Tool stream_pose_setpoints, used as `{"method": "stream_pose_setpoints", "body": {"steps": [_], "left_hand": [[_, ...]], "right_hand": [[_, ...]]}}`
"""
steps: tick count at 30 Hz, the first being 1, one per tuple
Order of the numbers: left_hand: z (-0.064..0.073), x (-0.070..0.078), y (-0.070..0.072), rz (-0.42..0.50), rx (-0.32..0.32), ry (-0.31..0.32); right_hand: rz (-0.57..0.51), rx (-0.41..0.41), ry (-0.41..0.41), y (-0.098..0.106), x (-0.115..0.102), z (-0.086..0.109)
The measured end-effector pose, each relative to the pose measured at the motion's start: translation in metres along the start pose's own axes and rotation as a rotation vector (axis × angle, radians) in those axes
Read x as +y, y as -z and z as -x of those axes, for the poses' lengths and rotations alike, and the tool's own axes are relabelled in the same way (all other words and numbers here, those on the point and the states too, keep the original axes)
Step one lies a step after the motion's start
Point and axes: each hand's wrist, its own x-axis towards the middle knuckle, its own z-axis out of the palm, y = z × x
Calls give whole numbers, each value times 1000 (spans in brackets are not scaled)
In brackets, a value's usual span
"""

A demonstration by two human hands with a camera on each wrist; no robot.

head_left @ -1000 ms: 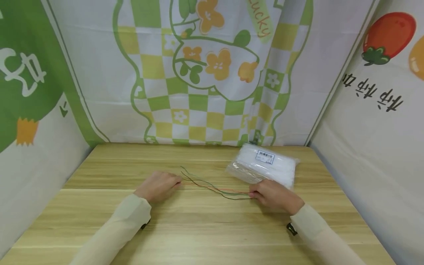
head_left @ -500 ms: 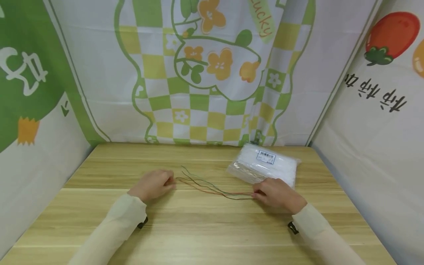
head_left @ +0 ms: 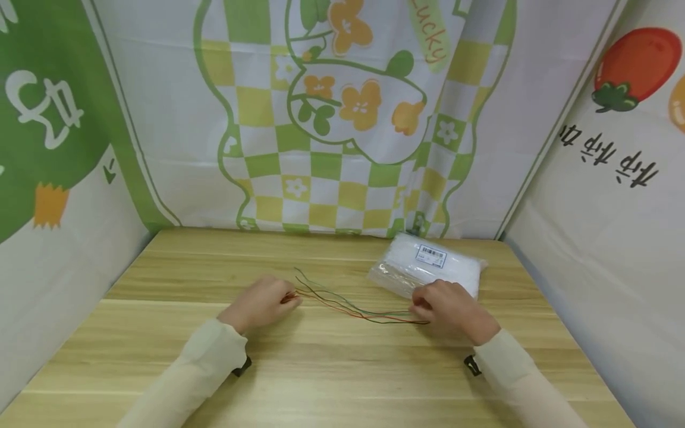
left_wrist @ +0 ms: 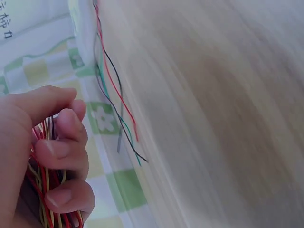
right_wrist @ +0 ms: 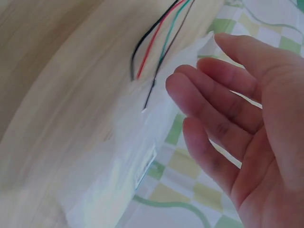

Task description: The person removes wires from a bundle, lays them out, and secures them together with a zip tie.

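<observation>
My left hand (head_left: 260,304) grips a bundle of thin red, yellow and black wires (left_wrist: 43,176), its fingers curled round them in the left wrist view. Several loose wires (head_left: 353,313), among them red, green and black, stretch across the table between both hands. Their left ends lie just past the left fingertips. At the other end, my right hand (head_left: 448,310) hovers close to the wire tips, palm bare and fingers loosely bent. The right wrist view shows the wire ends (right_wrist: 151,45) apart from those fingers.
A clear plastic pack of white material (head_left: 398,261) with a barcode label lies behind the right hand, partly covered by it. The wooden table (head_left: 321,380) backs onto a printed curtain (head_left: 257,107), with printed cloth walls on both sides.
My right hand has let go of the wire ends, which now lie on the table. The left hand drew back leftward, then returned right to near the wires' left ends.
</observation>
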Motion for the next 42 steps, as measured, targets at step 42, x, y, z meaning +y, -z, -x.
{"method": "stream_pose_setpoints", "body": {"steps": [42], "left_hand": [[-24,84,-26,161,-62,-270]], "right_hand": [[-122,116,454,9,-99,-52]]}}
